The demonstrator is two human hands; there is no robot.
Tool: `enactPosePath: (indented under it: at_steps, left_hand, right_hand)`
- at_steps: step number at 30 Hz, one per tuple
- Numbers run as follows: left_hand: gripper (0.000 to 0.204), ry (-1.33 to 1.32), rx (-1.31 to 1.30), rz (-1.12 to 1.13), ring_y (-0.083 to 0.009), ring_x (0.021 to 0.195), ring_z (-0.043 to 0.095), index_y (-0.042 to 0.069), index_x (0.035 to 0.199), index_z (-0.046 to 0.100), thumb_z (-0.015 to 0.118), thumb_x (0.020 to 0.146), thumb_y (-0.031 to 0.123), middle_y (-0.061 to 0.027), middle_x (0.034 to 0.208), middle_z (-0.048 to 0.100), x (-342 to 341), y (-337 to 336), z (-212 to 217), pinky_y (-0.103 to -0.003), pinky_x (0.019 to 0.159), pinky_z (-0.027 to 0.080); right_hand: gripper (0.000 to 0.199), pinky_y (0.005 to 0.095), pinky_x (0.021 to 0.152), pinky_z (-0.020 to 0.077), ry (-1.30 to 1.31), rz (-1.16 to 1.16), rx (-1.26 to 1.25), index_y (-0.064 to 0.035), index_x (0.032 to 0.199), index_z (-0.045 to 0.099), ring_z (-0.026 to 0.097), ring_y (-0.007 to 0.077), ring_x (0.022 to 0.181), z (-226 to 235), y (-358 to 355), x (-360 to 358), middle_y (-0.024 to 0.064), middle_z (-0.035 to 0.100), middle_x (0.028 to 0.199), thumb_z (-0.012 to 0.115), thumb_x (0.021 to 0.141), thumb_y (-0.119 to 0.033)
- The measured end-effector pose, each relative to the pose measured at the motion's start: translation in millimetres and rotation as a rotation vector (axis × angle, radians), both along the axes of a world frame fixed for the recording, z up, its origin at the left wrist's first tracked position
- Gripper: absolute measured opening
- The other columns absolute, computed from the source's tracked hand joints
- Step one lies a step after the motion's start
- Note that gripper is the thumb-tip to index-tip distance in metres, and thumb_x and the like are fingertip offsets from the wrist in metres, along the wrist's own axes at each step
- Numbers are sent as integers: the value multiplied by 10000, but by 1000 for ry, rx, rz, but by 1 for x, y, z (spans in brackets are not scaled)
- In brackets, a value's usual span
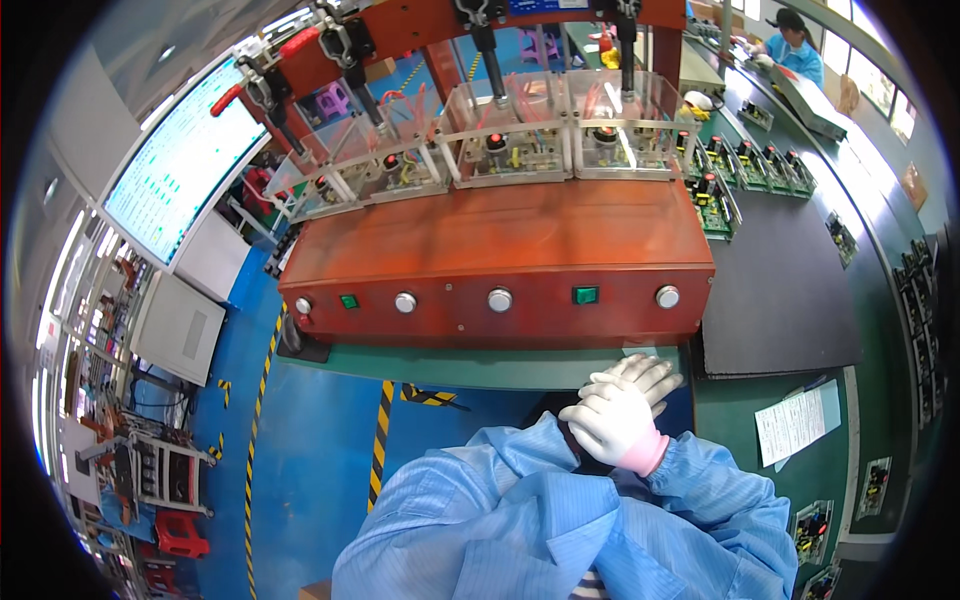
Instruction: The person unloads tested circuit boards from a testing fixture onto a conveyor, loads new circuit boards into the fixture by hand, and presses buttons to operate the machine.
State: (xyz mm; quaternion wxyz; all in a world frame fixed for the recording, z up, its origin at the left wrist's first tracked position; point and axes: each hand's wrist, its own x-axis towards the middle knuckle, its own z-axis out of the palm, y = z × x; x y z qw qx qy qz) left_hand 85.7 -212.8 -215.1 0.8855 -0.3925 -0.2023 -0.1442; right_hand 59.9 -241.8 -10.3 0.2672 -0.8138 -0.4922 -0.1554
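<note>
Both of my hands wear white gloves and lie one over the other at the front edge of the green table. My left hand (652, 376) is underneath, its fingers stretched out to the right. Across its back rests my right hand (618, 420), with a pink cuff and its fingers lying over the left hand. I see no object in either hand. Just beyond them stands a long red test fixture (480, 235) with round silver buttons and green switches on its front. Circuit boards (510, 158) sit under its clear covers, below black toggle clamps (482, 45).
Right of the fixture lies a black mat (780, 285), with several circuit boards (755, 165) behind it. A paper sheet (798, 428) is on the green bench. A monitor (185, 165) stands at the left. At the far right, a co-worker (795, 55) sits at the bench.
</note>
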Motion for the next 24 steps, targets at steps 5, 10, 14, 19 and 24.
enactPosePath:
  at_steps: [5,10,14,19,24]
  left_hand:
    - [925,129,-11,55,-574,1558,-102,180,1640,285,523,917,704,-361,1675,-172,1,9,2,-798,1194,112]
    - [926,184,415,140,-618,1532,-126,174,1632,297,537,908,698,-397,1655,-182,0,22,15,-851,1147,95]
    - [927,84,671,158,-612,1531,-146,175,1634,293,549,906,690,-388,1656,-198,-2,30,42,-841,1155,92]
    - [930,-23,925,142,-607,1529,-166,177,1635,290,561,903,682,-378,1658,-214,-2,26,53,-831,1164,89]
    - [942,139,296,202,-563,1553,-154,195,1648,258,567,903,682,-321,1687,-213,1,6,-12,-770,1213,111]
  right_hand:
    - [178,472,1106,467,-11,173,115,-100,998,775,651,274,997,15,-6,4,89,707,936,691,863,-182]
    - [174,475,1070,498,-29,181,129,-82,972,772,663,265,931,19,-5,3,96,706,889,701,840,-170]
    - [162,469,1070,500,-18,177,103,-85,976,767,659,256,941,24,-6,3,92,703,888,701,846,-156]
    - [160,468,1075,499,-27,158,94,-89,972,767,656,254,936,20,-9,4,89,704,895,700,847,-162]
    - [164,468,1072,500,-31,173,104,-89,976,769,657,258,937,21,-5,3,90,704,895,698,847,-163]
